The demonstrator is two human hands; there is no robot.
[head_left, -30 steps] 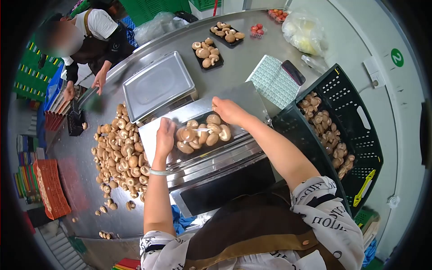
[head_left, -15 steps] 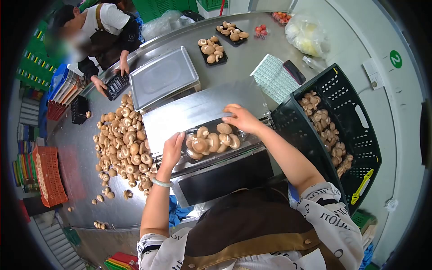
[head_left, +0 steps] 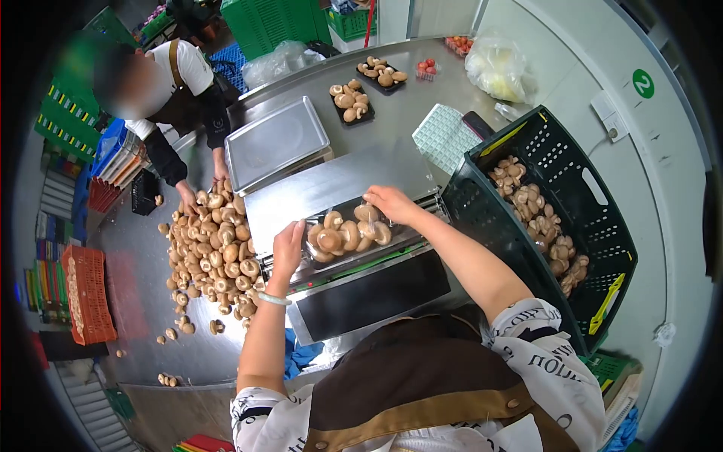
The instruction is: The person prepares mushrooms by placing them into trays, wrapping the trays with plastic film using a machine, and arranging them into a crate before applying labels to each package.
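Observation:
A tray of shiitake mushrooms (head_left: 348,235) lies at the front of the metal wrapping machine (head_left: 343,177), with shiny clear film over the mushrooms. My left hand (head_left: 287,248) grips its left end, thumb up, the other fingers partly hidden. At the far right corner my right hand (head_left: 392,205) is closed on the edge, fingers bent over the film. Whether each hand holds the film, the tray rim or both cannot be made out.
Left of the machine spreads a heap of loose shiitake (head_left: 215,252), where a co-worker's hands (head_left: 188,197) reach in. A metal pan (head_left: 277,143) stands behind. Two filled black trays (head_left: 351,102) lie farther back. A dark green crate (head_left: 595,248) with mushrooms stands right.
The co-worker's hands have left the black tray and moved into the mushroom heap. My hands stay at the mushroom tray, and a green strip now shows along the machine's front. The view has shifted slightly.

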